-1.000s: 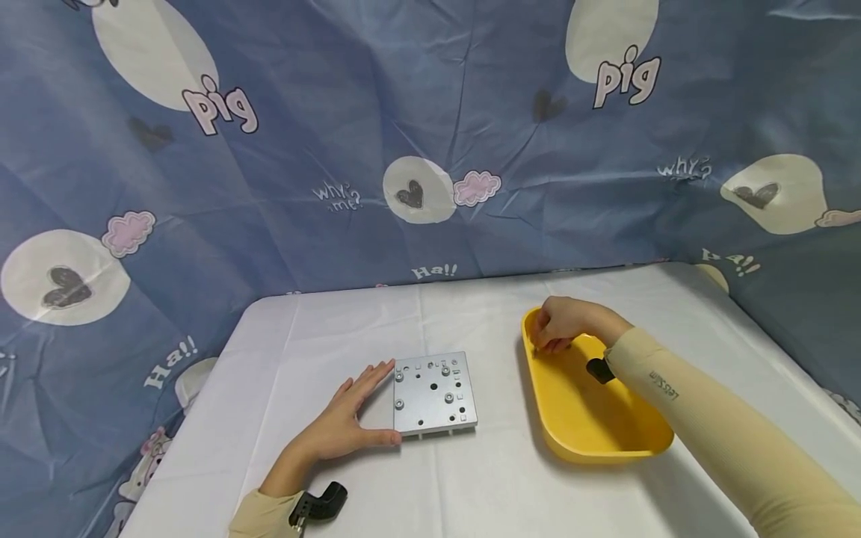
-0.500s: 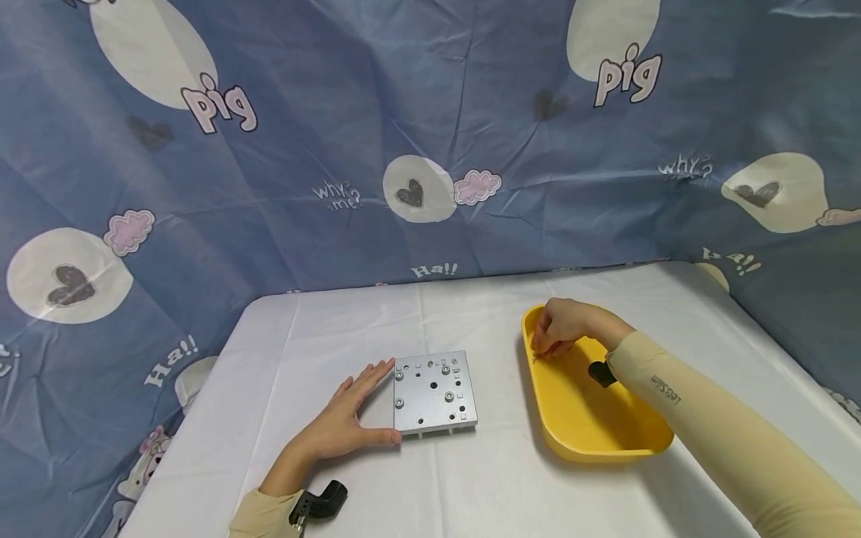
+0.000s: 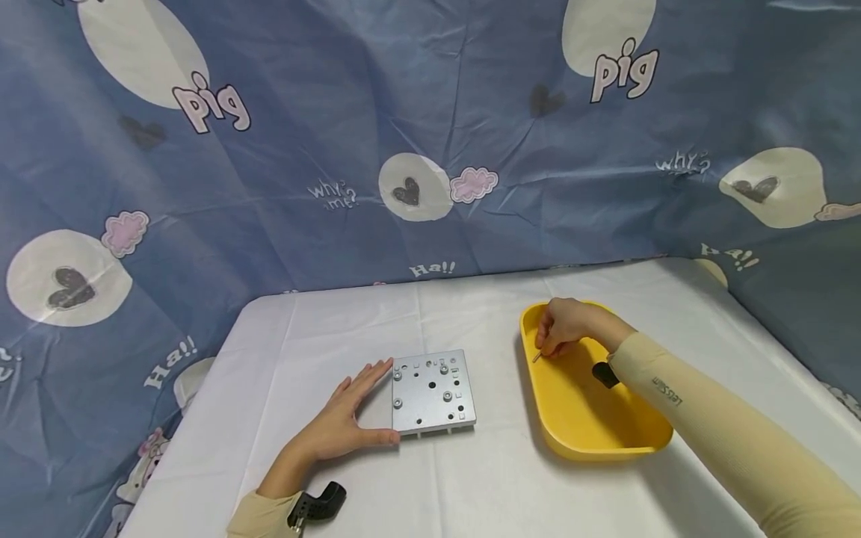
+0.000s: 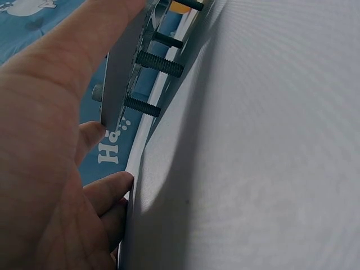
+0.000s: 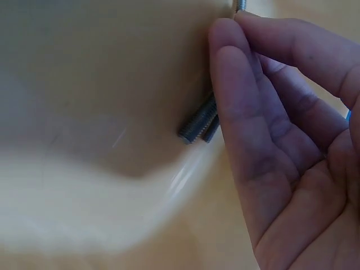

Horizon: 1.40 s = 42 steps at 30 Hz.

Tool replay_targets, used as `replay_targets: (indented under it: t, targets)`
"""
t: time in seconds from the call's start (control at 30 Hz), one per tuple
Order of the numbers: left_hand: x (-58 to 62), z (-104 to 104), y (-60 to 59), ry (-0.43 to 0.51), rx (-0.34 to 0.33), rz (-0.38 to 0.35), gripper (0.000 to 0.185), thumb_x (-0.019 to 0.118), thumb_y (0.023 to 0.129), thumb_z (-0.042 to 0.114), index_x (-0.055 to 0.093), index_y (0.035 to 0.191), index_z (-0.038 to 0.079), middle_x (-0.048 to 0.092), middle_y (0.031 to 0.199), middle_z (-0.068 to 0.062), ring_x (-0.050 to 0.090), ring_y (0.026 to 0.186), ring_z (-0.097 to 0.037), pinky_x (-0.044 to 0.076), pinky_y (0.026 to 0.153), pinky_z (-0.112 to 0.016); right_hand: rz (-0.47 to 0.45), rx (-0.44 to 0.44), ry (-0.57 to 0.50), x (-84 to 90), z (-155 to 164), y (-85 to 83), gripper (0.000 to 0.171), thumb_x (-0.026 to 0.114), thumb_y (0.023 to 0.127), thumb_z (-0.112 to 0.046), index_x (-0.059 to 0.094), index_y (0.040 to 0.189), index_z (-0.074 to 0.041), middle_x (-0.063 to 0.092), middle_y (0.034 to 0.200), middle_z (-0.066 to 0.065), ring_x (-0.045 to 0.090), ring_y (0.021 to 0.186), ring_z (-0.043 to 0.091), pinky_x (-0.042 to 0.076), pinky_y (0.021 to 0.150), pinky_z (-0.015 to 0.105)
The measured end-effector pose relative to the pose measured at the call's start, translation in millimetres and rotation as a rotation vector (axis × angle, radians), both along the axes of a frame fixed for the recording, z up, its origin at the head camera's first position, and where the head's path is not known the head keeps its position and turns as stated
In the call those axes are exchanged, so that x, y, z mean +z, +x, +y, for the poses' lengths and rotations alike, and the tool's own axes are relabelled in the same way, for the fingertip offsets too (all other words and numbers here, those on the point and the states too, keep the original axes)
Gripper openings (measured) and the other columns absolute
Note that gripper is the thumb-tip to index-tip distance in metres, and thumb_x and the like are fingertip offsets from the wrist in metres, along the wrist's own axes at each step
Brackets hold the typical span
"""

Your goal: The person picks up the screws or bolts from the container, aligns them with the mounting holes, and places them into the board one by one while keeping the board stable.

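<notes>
Nearest me, my left hand [image 3: 334,427] has its fingers spread and straight, thumb and forefinger against the left edge of the silver metal plate [image 3: 430,411] on the white-clothed counter [image 3: 491,486]. Four socket-head screws [image 3: 447,396] sit in it. Rightward, inside the yellow tray [image 3: 595,453], my right hand [image 3: 568,323] pinches a thin threaded screw [image 5: 240,7]; two threaded shanks [image 5: 198,119] lie beneath. Beyond hangs a blue printed curtain [image 3: 323,149].
</notes>
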<state>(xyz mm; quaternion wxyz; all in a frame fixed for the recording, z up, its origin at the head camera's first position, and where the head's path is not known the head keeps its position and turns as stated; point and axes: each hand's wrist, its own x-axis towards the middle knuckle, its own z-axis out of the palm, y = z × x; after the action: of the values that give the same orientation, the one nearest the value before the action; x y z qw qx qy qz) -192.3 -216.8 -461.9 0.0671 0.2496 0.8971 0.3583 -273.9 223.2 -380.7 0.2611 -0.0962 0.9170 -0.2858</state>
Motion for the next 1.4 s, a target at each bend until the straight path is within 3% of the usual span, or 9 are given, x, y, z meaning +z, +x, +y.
replay_targets:
  t: [0.77,1.17,1.4]
  targets:
    - [-0.9,-1.2,0.6,0.0,-0.004,-0.005,0.121,0.097,0.074,0.05,0.029,0.172,0.028,0.029,0.177,-0.019,0.02,0.165,-0.049,0.006,0.131,-0.075,-0.028,0.013,0.051,-3.5,14.4,4.2,0.01,0.086,0.085,-0.006,0.077,0.09,-0.005,0.073,0.078,-0.001,0.064,0.068,0.006,0.059,0.066,0.019]
    - [1.2,-1.6,1.1,-0.003,-0.006,0.024,0.121,0.096,0.074,0.055,0.029,0.172,0.028,0.03,0.176,-0.019,0.021,0.164,-0.049,0.007,0.131,-0.075,0.053,0.052,0.094,0.5,9.7,7.8,0.009,0.087,0.083,-0.003,0.079,0.086,-0.006,0.076,0.076,0.003,0.065,0.065,0.01,0.06,0.065,0.024]
    - [-0.2,-0.2,1.9,-0.002,0.004,0.014,0.121,0.097,0.073,0.052,0.03,0.171,0.029,0.032,0.176,-0.018,0.021,0.165,-0.049,0.007,0.131,-0.074,0.044,0.054,0.067,-1.7,11.6,9.0,0.009,0.087,0.083,-0.002,0.078,0.087,-0.004,0.075,0.078,0.003,0.065,0.066,0.009,0.061,0.065,0.024]
